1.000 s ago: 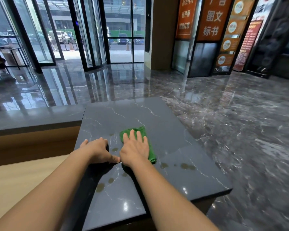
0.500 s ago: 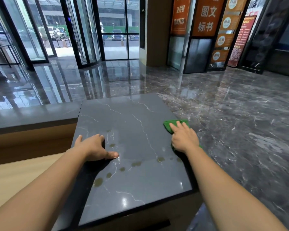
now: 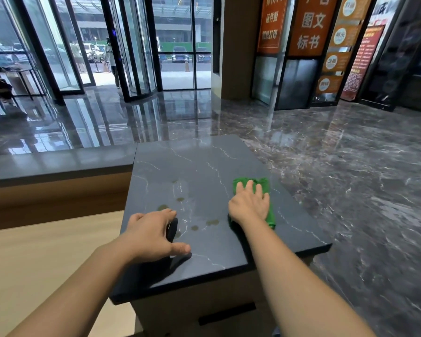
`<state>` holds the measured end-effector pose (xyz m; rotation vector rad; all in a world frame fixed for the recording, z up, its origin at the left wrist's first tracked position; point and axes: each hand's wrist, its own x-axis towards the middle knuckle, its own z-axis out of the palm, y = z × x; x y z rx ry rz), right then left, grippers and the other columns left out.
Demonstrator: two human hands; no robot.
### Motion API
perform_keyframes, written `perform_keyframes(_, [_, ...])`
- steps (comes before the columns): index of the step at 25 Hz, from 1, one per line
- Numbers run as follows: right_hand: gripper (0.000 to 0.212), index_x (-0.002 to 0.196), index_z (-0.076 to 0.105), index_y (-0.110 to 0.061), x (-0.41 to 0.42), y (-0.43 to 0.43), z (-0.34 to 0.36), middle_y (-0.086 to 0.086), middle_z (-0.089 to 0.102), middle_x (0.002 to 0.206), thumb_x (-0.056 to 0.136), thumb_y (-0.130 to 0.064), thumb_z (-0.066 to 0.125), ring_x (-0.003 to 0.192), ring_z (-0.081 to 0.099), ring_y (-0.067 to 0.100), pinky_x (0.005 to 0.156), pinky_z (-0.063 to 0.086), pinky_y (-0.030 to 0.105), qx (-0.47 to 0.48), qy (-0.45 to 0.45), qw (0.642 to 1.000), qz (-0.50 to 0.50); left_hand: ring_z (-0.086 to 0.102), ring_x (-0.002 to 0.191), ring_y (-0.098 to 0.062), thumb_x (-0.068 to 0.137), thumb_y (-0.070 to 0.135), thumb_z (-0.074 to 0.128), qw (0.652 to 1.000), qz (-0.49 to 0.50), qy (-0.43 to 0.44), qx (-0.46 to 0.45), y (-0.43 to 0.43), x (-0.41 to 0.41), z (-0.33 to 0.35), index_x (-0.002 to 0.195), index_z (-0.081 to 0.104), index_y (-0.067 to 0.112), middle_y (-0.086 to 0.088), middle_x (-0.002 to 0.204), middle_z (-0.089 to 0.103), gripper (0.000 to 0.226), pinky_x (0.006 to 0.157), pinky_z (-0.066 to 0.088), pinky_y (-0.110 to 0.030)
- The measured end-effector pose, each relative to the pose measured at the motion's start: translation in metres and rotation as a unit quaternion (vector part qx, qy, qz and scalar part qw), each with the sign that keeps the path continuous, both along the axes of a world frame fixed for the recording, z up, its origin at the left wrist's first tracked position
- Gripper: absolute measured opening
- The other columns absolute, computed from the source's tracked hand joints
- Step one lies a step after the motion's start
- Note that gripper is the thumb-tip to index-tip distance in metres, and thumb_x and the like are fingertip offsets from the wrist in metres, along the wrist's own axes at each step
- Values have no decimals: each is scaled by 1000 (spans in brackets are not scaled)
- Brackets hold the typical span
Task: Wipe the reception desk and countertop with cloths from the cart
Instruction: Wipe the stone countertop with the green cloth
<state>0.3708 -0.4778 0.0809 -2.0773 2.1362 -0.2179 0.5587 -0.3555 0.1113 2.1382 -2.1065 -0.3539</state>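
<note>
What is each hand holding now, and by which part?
Nothing is gripped. The right hand presses flat on top of the green cloth; the left hand rests on the countertop, empty.

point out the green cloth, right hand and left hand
green cloth point(image 3: 264, 183), head view, far right corner
right hand point(image 3: 249, 207), head view, its back
left hand point(image 3: 151, 235), head view, its back

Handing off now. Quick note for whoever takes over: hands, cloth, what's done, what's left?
Left hand: fingers relaxed, rests on the dark countertop near its left edge, holding nothing.
Right hand: pressed flat on the green cloth, near the right edge.
Done: cloth is out and on the countertop; how much is wiped cannot be told.
Left: brownish spots between the hands; the lower wooden desk. Cart not in view.
</note>
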Motion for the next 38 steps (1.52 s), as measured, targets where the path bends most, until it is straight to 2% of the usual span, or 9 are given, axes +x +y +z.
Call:
perform_keyframes(3, [60, 153, 21, -21, 51, 43, -2, 6, 9, 163, 96, -25, 38, 149, 6, 30, 119, 6, 47, -16, -14, 997, 75, 42, 131, -16, 72, 71, 61, 999, 15, -26, -21, 12, -1, -1, 140, 40, 23, 7, 142, 46, 87, 105, 23, -36])
perform_keyframes(6, [60, 154, 18, -20, 77, 71, -3, 7, 5, 163, 97, -25, 39, 150, 3, 30, 120, 4, 48, -16, -7, 988, 155, 54, 107, -16, 70, 73, 61, 999, 25, -48, -4, 18, -2, -7, 109, 51, 26, 9, 109, 60, 61, 95, 30, -38])
perform_keyframes(8, [61, 154, 18, -23, 68, 72, -3, 6, 5, 163, 97, -22, 40, 150, 3, 28, 121, 6, 47, -18, 3, 981, 191, 53, 97, -14, 71, 72, 60, 998, 29, -55, 16, 20, -4, -10, 98, 49, 27, 10, 99, 58, 54, 91, 31, -37])
perform_keyframes(11, [61, 152, 22, -27, 29, 60, -5, 1, 6, 163, 95, -19, 40, 150, 4, 23, 121, 7, 43, -20, 6, 979, 204, 51, 110, -16, 74, 71, 59, 998, 35, -49, 33, 19, -6, -10, 115, 49, 30, 11, 114, 56, 59, 92, 25, -36])
perform_keyframes(19, [61, 154, 18, -29, -105, 25, 0, -2, 7, 164, 97, -17, 33, 150, 8, 21, 121, 13, 41, 14, 39, 998, 48, 48, 122, -18, 75, 72, 58, 996, 45, -58, 57, 16, -6, -12, 131, 44, 30, 11, 127, 53, 71, 97, 22, -36])
perform_keyframes(27, [56, 150, 27, -22, -47, 53, -4, 5, 15, 162, 95, -23, 37, 148, 12, 28, 117, 12, 45, -24, 23, 999, -31, 46, 125, -19, 77, 71, 56, 996, 36, -54, 67, 12, -6, -12, 134, 44, 25, 8, 132, 51, 74, 100, 22, -37])
perform_keyframes(30, [58, 151, 27, -20, -3, 76, -6, 7, 15, 161, 95, -25, 38, 148, 11, 29, 117, 10, 46, -33, 3, 999, -8, 45, 126, -20, 77, 71, 57, 995, 39, -53, 78, 10, -5, -12, 135, 43, 23, 6, 136, 50, 77, 102, 22, -38])
perform_keyframes(34, [61, 153, 21, -20, 46, 109, -7, 7, 9, 163, 95, -25, 42, 149, 5, 28, 120, 7, 46, -37, -1, 993, 116, 50, 117, -21, 75, 71, 59, 993, 40, -68, 88, 7, -9, -11, 124, 50, 21, 3, 124, 57, 70, 98, 25, -39])
perform_keyframes(38, [56, 153, 20, -27, 18, 105, -7, -1, 9, 163, 99, -24, 35, 150, 8, 20, 121, 11, 40, -48, 19, 968, 244, 48, 121, -23, 75, 70, 60, 992, 48, -61, 98, 6, -10, -8, 130, 50, 19, 1, 128, 56, 75, 105, 22, -41])
